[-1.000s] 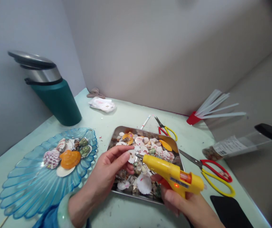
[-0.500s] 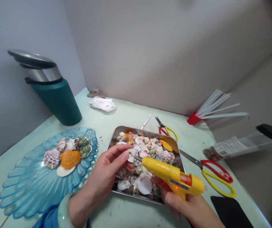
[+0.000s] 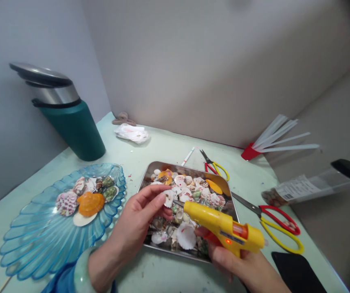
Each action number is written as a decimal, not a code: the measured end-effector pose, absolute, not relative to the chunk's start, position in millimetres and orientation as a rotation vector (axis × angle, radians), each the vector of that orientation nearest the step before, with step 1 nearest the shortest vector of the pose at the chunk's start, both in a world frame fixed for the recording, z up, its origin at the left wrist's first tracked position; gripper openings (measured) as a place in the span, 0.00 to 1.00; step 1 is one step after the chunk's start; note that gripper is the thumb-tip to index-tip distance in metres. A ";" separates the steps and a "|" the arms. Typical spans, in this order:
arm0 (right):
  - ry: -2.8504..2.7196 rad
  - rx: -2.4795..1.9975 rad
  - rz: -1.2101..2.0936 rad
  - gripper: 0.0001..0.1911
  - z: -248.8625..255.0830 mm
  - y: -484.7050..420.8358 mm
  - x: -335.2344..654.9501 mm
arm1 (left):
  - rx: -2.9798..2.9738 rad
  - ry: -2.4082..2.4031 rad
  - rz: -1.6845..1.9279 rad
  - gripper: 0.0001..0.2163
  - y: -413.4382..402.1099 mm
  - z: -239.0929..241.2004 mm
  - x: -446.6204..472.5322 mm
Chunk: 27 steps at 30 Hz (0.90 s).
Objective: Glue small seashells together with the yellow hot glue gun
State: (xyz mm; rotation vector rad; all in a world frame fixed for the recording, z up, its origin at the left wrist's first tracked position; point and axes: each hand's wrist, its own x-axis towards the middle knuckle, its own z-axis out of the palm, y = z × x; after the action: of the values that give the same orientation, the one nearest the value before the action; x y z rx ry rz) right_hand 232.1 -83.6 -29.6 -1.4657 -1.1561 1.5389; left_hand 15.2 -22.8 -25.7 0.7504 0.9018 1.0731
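Between thumb and fingers, my left hand pinches a small whitish shell above the metal tray. My right hand is wrapped round the handle of a yellow hot glue gun, whose small light glows orange-red. The gun's metal nozzle points left, right beside the held shell; whether they touch I cannot tell. Many loose shells fill the tray under both hands, among them a large white scallop shell and an orange one.
Left stands a blue shell-shaped plate with a cluster of shells, behind it a green bottle. On the right lie large scissors, smaller scissors, a red cup of glue sticks, a clear jar and a black flat object.
Hardly anything differs. The glue gun has shifted very slightly to the right, and the shell in my left hand is turned a little.
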 end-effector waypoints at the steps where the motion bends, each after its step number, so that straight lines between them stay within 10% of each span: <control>1: -1.180 -1.450 1.553 0.27 -30.2 -83.2 232.9 | 0.751 0.899 1.076 0.10 -22.9 -25.7 15.3; 27: -1.213 -1.427 1.514 0.25 -32.4 -82.9 234.9 | 0.774 0.926 1.055 0.10 -23.5 -26.3 15.5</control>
State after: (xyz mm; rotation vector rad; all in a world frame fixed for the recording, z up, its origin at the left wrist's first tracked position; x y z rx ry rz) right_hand 234.9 -82.9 -32.4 -1.4267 -1.2133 1.5137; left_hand 15.5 -23.5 -26.3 0.7743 0.9258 1.0550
